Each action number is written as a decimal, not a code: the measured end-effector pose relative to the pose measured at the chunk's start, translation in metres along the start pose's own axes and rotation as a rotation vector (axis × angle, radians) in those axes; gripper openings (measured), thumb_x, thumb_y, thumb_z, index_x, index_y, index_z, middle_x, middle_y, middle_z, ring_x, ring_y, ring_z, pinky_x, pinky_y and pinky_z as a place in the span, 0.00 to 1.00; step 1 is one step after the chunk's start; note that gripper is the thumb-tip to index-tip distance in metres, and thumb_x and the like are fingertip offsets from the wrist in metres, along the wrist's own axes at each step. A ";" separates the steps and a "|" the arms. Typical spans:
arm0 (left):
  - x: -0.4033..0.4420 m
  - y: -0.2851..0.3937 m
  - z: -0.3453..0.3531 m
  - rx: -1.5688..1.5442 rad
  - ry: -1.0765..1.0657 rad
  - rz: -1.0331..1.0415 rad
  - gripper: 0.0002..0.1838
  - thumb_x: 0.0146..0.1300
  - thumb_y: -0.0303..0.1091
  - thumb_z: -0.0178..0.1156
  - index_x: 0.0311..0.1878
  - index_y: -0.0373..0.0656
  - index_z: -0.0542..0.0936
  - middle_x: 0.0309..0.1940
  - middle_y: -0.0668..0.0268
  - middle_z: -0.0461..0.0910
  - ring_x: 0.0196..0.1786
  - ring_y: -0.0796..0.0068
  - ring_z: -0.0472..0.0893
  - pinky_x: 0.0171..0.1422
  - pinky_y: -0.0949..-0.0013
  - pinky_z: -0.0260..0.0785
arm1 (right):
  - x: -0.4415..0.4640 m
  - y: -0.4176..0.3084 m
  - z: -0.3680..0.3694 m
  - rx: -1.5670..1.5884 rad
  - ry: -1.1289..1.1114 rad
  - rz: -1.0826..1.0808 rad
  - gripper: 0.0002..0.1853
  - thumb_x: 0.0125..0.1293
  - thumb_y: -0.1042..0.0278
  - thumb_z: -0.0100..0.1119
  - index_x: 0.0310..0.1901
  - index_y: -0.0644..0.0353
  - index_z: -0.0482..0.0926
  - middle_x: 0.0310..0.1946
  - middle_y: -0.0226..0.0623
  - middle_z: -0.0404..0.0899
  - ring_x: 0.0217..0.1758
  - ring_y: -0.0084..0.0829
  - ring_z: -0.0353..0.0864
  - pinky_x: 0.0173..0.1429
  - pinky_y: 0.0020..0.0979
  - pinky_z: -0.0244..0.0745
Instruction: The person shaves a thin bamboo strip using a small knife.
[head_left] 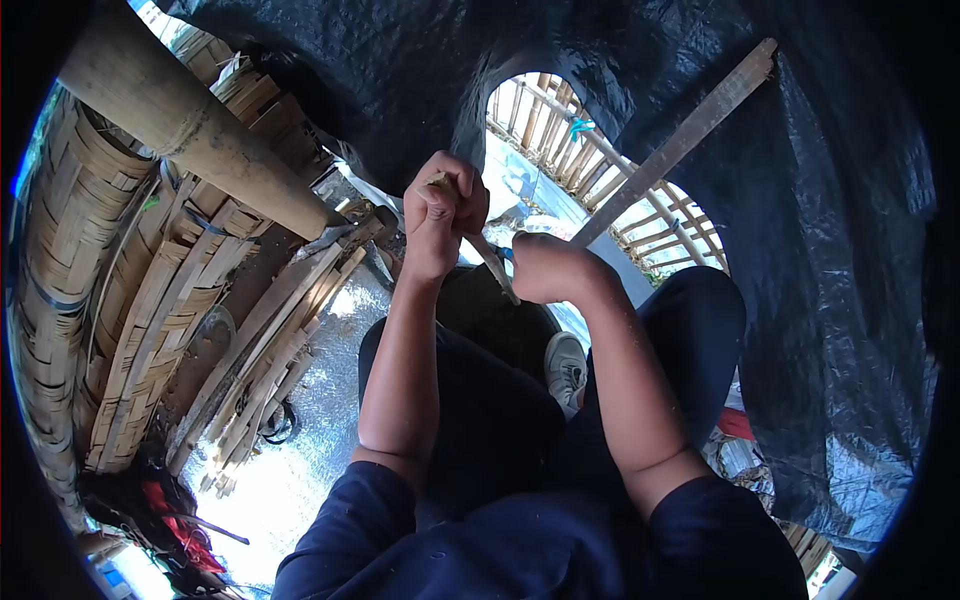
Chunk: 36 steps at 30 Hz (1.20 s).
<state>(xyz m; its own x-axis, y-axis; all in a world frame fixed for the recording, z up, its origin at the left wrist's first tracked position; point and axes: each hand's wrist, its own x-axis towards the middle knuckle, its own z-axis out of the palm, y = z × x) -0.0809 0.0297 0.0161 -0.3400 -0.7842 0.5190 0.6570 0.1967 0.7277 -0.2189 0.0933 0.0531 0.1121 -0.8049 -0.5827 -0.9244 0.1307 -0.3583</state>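
Note:
My left hand [447, 215] is closed in a fist around a thin piece of wood [492, 267]. One end pokes out above the thumb, and the narrow tip slants down toward my right wrist. Close beside it, my right hand [550, 268] is closed, palm turned down. A small blue part shows at its fingers; what it grips is mostly hidden. A long, flat, brownish slat [680, 140] runs from behind the right hand to the upper right; whether I hold it, I cannot tell. Beneath both hands is a dark round surface [495, 315].
A thick bamboo pole [200, 130] slants in at upper left, above woven bamboo panels [100, 230]. Split bamboo strips [275, 365] lean beside my left arm. Black plastic sheeting [830, 280] hangs in front and at right, with a bamboo fence [560, 120] seen through its gap.

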 end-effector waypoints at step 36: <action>0.006 -0.013 0.014 0.408 0.007 0.091 0.33 0.69 0.64 0.35 0.20 0.42 0.62 0.12 0.72 0.59 0.13 0.85 0.57 0.17 0.77 0.46 | 0.007 0.007 0.050 0.202 0.429 -0.179 0.10 0.63 0.71 0.50 0.33 0.70 0.78 0.30 0.58 0.79 0.37 0.55 0.80 0.43 0.47 0.74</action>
<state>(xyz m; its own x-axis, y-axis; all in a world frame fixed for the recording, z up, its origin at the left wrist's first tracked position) -0.1010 0.0312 0.0160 -0.2875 -0.7567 0.5871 0.3629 0.4813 0.7979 -0.2064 0.1171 0.0099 0.0630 -0.9848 -0.1621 -0.8110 0.0442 -0.5834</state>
